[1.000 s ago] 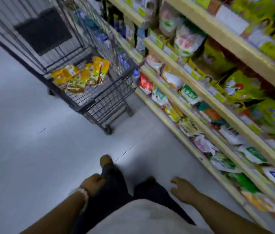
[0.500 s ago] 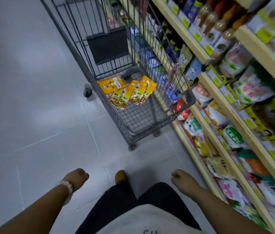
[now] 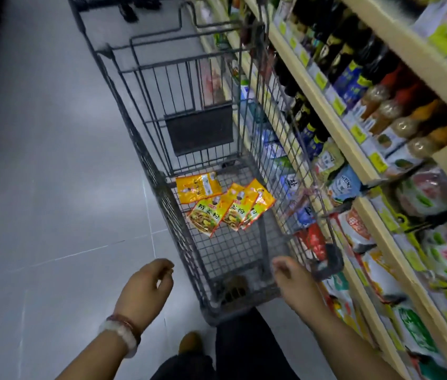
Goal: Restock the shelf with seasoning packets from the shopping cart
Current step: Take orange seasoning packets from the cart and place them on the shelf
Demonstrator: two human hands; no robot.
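Grey aisle floor (image 3: 52, 187) runs left of the shopping cart (image 3: 134, 138), parked against the shelf (image 3: 326, 111). Seasoning packets (image 3: 225, 205) lie on its far floor; my left hand (image 3: 145, 287) and right hand (image 3: 293, 278) hang relaxed, each grip released, ready to reach in.

Shop aisle: stocked shelves (image 3: 326, 111), cart (image 3: 145, 165)

Grey tiled floor (image 3: 52, 187), dim light, bottles (image 3: 353, 78) on racks
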